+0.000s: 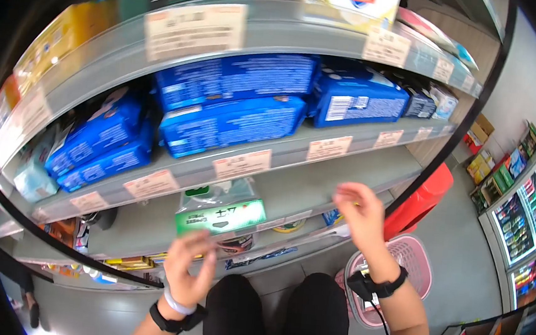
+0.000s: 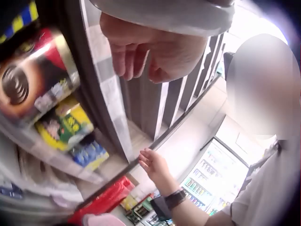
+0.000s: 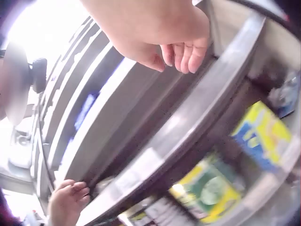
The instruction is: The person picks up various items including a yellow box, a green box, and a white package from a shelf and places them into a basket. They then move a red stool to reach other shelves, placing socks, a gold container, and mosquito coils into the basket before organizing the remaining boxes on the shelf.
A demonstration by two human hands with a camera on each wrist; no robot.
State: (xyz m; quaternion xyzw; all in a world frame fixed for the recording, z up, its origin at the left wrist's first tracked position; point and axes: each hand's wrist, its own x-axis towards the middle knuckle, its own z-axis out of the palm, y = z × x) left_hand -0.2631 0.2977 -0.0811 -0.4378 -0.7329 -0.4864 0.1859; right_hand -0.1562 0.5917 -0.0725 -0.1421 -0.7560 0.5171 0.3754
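Observation:
In the head view a green-and-white package [image 1: 221, 217] with a clear upper part lies at the front edge of a lower shelf [image 1: 312, 199]. Just in front of it is my left hand [image 1: 189, 268], its fingertips overlapping the package's lower edge. The left fingers are loosely bent, with nothing visible in them. My right hand [image 1: 361, 218] hovers farther right, before the same shelf, fingers relaxed and holding nothing. From the right wrist, the right hand [image 3: 181, 40] hangs above a shelf edge. The left wrist view has the left hand [image 2: 155, 54] with loosely curled fingers.
Blue packs [image 1: 233, 124] fill the shelf above, behind price tags [image 1: 242, 165]. A pink basket [image 1: 424, 268] stands on the floor at right, beside a red bin [image 1: 422, 202]. Yellow-green boxes [image 3: 207, 190] sit on a low shelf. Someone's shoe [image 1: 33, 314] shows at lower left.

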